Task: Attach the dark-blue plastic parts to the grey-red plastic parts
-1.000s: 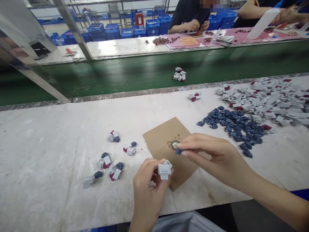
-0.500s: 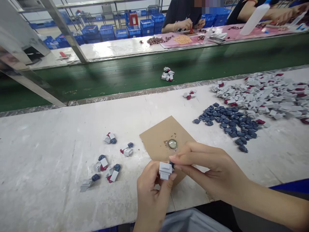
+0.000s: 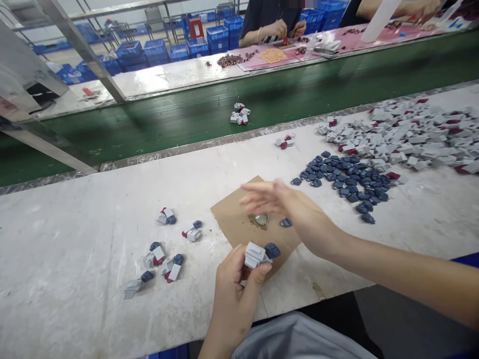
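My left hand (image 3: 239, 284) pinches a light grey blocky plastic part (image 3: 256, 255) between thumb and fingers. A dark blue piece (image 3: 272, 250) sits at the part's right side, apparently joined to it. Above the brown cardboard sheet (image 3: 228, 207), my right hand (image 3: 288, 209) is open, fingers stretched to the left and slightly blurred, with nothing seen in it. Beneath its fingers is a small round metal-rimmed dish (image 3: 261, 219), partly covered. One loose blue piece (image 3: 286, 222) lies on the cardboard by the right palm.
Several grey, blue and red assemblies (image 3: 174, 271) lie on the white table to the left. Piles of blue pieces (image 3: 346, 174) and grey-red parts (image 3: 411, 134) spread at the right. Beyond runs a green conveyor (image 3: 168, 124) carrying a small cluster (image 3: 240, 114). Co-workers' hands (image 3: 277, 31) work across it.
My right hand has let go of the blue piece and moved up and away over the cardboard, fingers opening. My left hand still holds the grey part, now tilted. The view has shifted slightly.
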The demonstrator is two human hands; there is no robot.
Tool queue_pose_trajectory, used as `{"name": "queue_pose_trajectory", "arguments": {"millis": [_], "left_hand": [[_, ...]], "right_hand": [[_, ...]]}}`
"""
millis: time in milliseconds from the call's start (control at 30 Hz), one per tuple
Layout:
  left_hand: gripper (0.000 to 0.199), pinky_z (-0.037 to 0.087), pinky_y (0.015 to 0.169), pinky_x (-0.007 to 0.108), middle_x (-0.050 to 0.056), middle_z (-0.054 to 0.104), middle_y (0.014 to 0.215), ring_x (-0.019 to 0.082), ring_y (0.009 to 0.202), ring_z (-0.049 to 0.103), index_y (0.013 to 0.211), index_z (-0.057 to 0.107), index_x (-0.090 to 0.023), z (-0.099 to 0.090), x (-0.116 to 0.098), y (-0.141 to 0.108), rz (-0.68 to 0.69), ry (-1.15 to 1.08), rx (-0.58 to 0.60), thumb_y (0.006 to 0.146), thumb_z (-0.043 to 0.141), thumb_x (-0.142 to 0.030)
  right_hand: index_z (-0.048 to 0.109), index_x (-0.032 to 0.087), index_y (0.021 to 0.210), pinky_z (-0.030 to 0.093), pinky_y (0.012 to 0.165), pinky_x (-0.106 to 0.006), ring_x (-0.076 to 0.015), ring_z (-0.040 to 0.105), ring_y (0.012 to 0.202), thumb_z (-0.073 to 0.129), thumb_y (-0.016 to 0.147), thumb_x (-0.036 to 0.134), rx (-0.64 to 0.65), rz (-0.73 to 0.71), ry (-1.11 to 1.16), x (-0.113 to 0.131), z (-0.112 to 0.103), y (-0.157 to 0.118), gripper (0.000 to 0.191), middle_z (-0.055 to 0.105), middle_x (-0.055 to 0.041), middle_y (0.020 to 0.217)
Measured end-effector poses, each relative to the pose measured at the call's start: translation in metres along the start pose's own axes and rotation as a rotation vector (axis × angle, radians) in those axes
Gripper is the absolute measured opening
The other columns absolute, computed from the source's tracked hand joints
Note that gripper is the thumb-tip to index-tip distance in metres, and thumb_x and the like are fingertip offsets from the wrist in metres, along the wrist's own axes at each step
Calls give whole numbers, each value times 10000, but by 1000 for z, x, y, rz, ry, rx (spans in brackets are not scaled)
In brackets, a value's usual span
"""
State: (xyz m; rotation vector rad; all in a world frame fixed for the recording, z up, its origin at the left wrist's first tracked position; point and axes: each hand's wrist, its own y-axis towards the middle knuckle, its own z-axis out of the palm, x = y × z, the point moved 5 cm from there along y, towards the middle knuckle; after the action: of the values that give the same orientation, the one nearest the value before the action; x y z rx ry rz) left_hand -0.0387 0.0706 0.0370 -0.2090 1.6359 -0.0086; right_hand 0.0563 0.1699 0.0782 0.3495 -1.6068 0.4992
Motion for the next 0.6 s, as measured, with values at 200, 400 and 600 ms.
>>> {"name": "queue_pose_trajectory", "arguments": {"millis": [200, 400, 600], "left_hand": [[195, 352, 450, 226, -26, 497, 567, 105, 461, 436, 955, 577, -192, 13, -7, -1, 118, 161, 74, 863, 443, -298], [271, 382, 389, 226, -11, 563, 519, 125, 385, 490, 1076, 551, -197, 27, -4, -14, 104, 166, -5, 844, 448, -289], [259, 457, 498, 219, 9, 638, 644, 132, 508, 580, 1035, 597, -237, -14, -14, -14, 249, 339, -93, 867, 404, -273]], "right_hand": [[632, 134, 589, 465, 489, -227, -123, 589, 488, 310, 805, 691, 204, 455, 318, -19, 35, 0, 679, 631, -61, 531], [558, 153, 479, 369, 411, -194, -78, 462, 391, 323, 809, 669, 19, 361, 472, -34, 33, -26, 656, 502, -2, 422], [651, 147, 776, 499, 609, -289, -146, 610, 600, 95, 864, 638, 187, 113, 176, -4, 36, 19, 746, 652, -77, 675]]}}
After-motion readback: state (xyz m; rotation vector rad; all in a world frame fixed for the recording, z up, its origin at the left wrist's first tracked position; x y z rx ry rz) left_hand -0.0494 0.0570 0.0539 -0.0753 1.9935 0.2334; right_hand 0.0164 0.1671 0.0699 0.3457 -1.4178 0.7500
